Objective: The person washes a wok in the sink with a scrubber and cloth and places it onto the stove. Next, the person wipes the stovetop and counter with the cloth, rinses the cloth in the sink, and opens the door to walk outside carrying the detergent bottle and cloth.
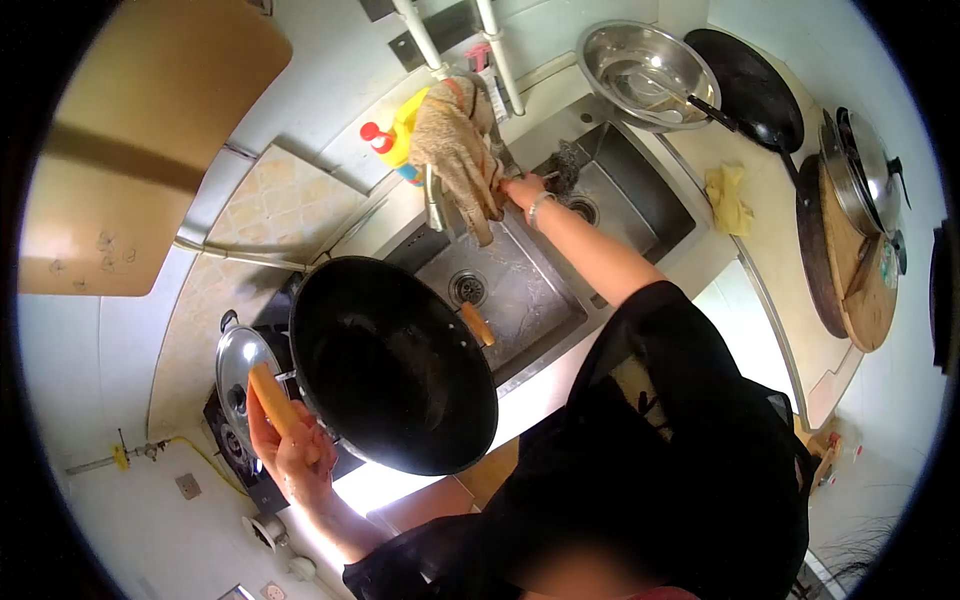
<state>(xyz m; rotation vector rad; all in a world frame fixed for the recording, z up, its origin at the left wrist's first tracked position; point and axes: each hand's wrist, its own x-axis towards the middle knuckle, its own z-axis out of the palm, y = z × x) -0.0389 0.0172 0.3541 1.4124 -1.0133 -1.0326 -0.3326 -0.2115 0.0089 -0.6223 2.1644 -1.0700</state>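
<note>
Wok's [395,375] near handle [272,398] is held in left grip [298,450], far handle [478,325] toward sink [530,285]; right grip's [523,190] hold cannot be told.

No writing or numbers can be read.

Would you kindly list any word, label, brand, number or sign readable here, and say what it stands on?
No text can be read.
Red-capped yellow bottle: any print is too small and blurred to read.
Tan panel: small dark marks, too indistinct to call writing.
Black wok: no lettering visible.
</note>
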